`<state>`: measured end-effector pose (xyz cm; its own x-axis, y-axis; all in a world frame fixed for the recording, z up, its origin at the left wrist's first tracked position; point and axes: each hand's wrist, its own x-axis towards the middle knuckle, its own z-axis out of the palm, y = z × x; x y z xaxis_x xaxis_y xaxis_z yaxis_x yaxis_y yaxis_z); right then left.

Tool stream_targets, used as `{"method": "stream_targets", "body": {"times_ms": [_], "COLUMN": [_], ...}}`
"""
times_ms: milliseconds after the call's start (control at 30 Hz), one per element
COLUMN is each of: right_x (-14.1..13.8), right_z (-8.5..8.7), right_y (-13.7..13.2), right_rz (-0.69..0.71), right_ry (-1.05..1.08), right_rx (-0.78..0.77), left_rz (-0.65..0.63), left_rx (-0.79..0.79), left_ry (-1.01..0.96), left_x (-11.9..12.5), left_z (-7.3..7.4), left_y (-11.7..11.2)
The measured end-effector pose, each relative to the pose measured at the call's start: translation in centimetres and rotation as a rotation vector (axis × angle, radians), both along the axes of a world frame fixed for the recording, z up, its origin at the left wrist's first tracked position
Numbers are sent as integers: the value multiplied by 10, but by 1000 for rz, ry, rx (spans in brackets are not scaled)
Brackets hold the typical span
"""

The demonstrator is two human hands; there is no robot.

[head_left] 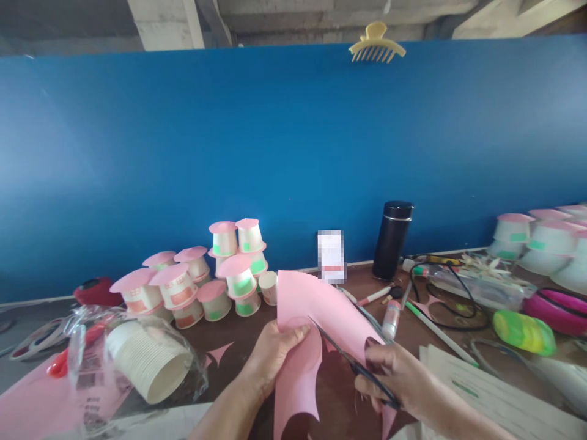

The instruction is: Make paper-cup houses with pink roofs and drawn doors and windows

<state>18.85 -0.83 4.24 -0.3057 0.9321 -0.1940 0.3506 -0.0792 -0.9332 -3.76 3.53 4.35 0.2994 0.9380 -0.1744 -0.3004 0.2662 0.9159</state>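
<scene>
A sheet of pink paper (296, 382) hangs over the table, with a curved edge cut into it. My left hand (274, 351) grips its left side, thumb on top. In my right hand (389, 373) is a pair of dark-handled scissors (337, 346), fingers wrapped round the handles. The blades point up and left, and their tips meet the paper near a faint round outline. One flap of the sheet curls up to the right, beside my right hand. Small pink offcuts (221, 352) lie on the table to the left.
White cups with pink paper tops (178, 284) stand stacked at left; more cups (513, 229) are far right. A bag of nested paper cups (158, 360) lies front left. A black flask (393, 241), a glue bottle (391, 319) and cables are right, before a blue partition (288, 153).
</scene>
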Motion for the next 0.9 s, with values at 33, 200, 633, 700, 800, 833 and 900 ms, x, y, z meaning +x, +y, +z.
{"method": "stream_targets", "body": {"times_ms": [33,200,633,700,800,833,900], "right_x": [0,0,-1,-2,-4,-4,-4], "right_z": [-1,-7,-2,-1,0,0,0], "right_y": [0,2,1,1,2,2,2], "right_rz": [2,30,15,16,10,9,9], "right_ry": [4,45,16,20,31,33,33], "right_rx": [-1,36,4,8,4,2,0], "left_rz": [-4,-14,-14,-18,-25,-26,-24], "left_rx": [4,5,-20,-17,-13,-15,-19], "left_ry": [3,7,-12,-11,-12,-16,-22], "left_x": [0,1,4,4,5,5,5], "left_z": [0,0,-4,-3,-1,-1,-1], "left_y": [0,1,3,3,2,2,2]}}
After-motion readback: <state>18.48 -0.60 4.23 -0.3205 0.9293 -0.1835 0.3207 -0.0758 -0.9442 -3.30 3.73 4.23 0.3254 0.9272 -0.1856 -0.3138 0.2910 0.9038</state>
